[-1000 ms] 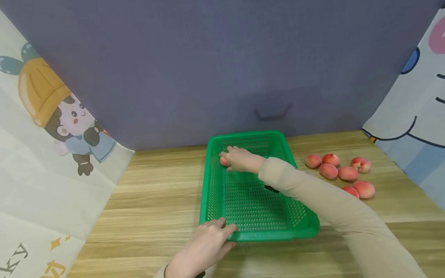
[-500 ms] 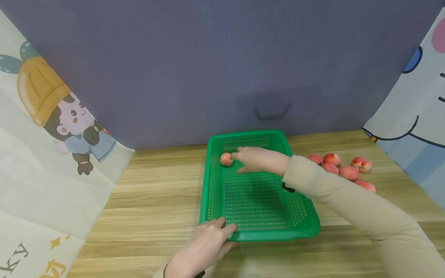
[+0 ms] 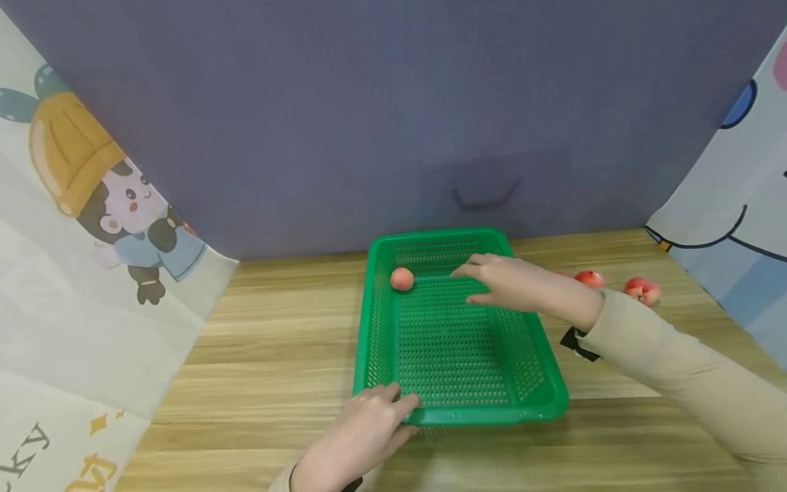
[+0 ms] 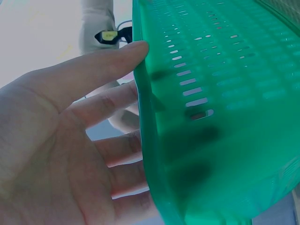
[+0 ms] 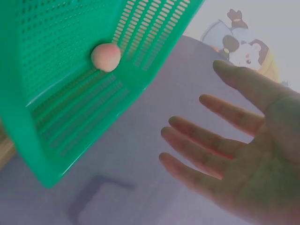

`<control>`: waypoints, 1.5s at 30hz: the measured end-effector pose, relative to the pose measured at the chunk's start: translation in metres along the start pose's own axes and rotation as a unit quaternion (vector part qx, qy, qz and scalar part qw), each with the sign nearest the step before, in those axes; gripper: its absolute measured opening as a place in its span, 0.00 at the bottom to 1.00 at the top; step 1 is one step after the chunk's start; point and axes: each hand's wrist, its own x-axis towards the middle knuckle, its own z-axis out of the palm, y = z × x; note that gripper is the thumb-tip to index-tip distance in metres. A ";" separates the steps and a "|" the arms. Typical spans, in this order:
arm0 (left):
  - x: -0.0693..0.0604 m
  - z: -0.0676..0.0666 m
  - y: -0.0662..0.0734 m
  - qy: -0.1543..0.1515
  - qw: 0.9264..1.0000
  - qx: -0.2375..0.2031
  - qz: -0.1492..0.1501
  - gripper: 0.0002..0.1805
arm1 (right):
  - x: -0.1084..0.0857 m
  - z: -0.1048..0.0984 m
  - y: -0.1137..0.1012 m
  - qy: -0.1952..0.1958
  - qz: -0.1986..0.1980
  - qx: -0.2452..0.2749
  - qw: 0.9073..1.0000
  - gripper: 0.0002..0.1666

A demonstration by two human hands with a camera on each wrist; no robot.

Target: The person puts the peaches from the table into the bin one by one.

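Note:
A green plastic basket (image 3: 462, 414) with slotted walls stands on the wooden table. One pink peach (image 3: 402, 279) lies in its far left corner; in the right wrist view the same peach (image 5: 106, 57) rests against the slotted walls. At the near left corner, my left hand (image 3: 369, 427) holds the basket's rim, fingers over it; the left wrist view shows the thumb (image 4: 136, 50) against the rim's edge. My right hand (image 3: 501, 281) hovers over the basket's right side, fingers spread, holding nothing. Several more peaches lie right of the basket, partly hidden by the right arm; one peach (image 3: 643, 291) shows clearly.
A dark grey-purple panel (image 3: 369, 137) rises behind the table (image 3: 277, 342). White printed sheets with cartoon figures stand at the left (image 3: 55, 273) and the right. The right sleeve (image 3: 676, 362) crosses above the table's right side.
My right hand has let go of the peach in the far left corner and moved right across the basket. The arm now covers more of the loose peaches. The left hand stays on the rim.

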 end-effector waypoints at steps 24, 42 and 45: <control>-0.001 0.000 0.001 0.016 1.000 0.009 0.005 0.13 | -0.070 0.007 0.054 0.138 0.034 0.018 0.990 0.21; -0.001 -0.001 0.001 -0.001 1.000 0.005 0.000 0.12 | -0.118 0.039 0.092 0.170 0.076 -0.006 0.983 0.20; 0.000 -0.001 0.000 -0.002 1.000 0.002 0.002 0.12 | -0.127 0.047 0.099 0.174 0.065 -0.008 0.983 0.22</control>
